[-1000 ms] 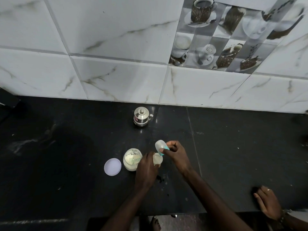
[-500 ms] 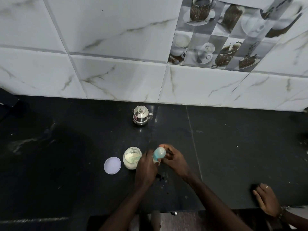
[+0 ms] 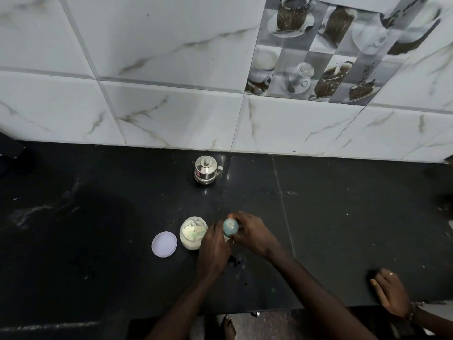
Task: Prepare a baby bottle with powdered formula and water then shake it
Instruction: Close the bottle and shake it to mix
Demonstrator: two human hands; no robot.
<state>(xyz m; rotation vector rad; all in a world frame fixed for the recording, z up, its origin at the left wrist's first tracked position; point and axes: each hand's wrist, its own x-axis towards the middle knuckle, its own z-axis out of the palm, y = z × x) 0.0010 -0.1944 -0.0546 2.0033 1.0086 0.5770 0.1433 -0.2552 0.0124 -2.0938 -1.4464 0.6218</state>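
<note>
A: Where is the baby bottle?

B: Near centre of the dark surface (image 3: 98,217), mostly hidden. The left hand (image 3: 214,251) wraps its body; the right hand (image 3: 252,235) is clamped on the teal cap (image 3: 230,227) over its mouth.

A: Advice for capping?

B: Seat it squarely, brace the bottle, twist until snug. The open formula jar (image 3: 193,233) stands just left.

There is one view only, from a wide-angle camera worn on the person's head, looking forward and steeply down at the black counter (image 3: 343,229). It faces the tiled wall (image 3: 171,69) behind the counter, whose lines bend with the lens. The counter's near edge runs along the bottom, with a bare foot (image 3: 229,327) below it.
</note>
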